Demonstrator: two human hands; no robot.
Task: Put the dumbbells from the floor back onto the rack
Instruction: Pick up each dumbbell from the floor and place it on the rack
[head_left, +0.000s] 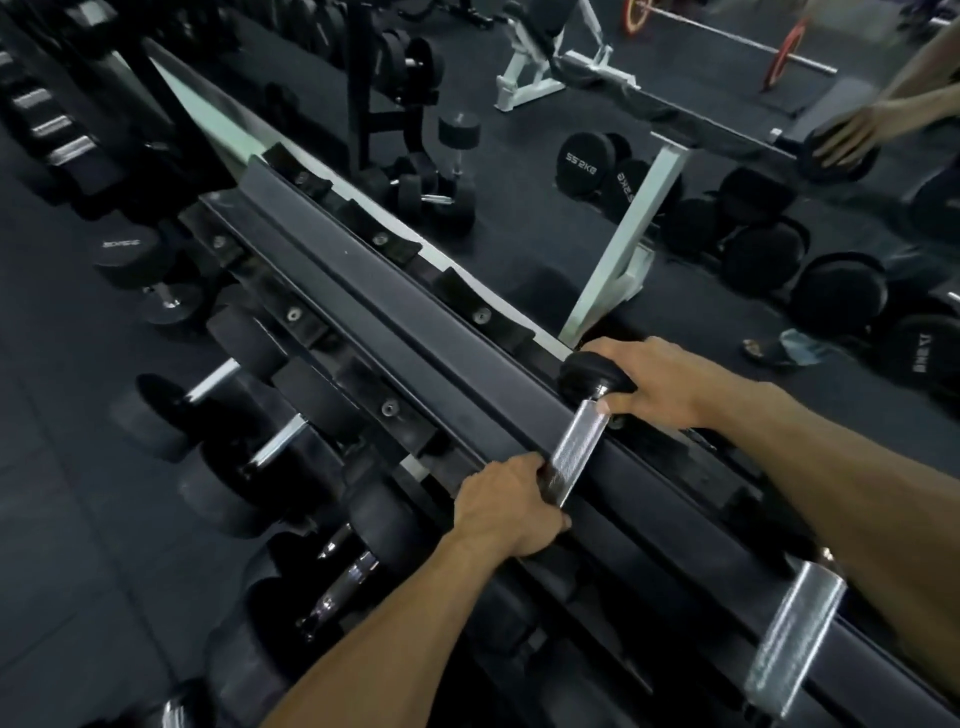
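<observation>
Left hand (511, 506) curled around the near end of a knurled steel handle, fingers wrapped over the near head of the dumbbell (576, 449). Right hand (657, 382) cupped over the far rubber head, thumb touching the top of the handle. Dumbbell laid crosswise on the top tier of the rack (405, 332), near its right portion, handle spanning the dark rails. Further right on the same tier, a second steel handle (795, 631), partly hidden beneath the right forearm. Lower tiers at left filled with black dumbbells (270, 457), chrome handles showing. Beyond the rack, dark rubber floor (519, 171) with loose dumbbells (763, 254), one head marked 55.2KG (582, 161), a white-framed bench (618, 249), and a barbell with red plates (727, 41) at far right. Another person's hand (852, 135) resting on a black plate at the upper right.
</observation>
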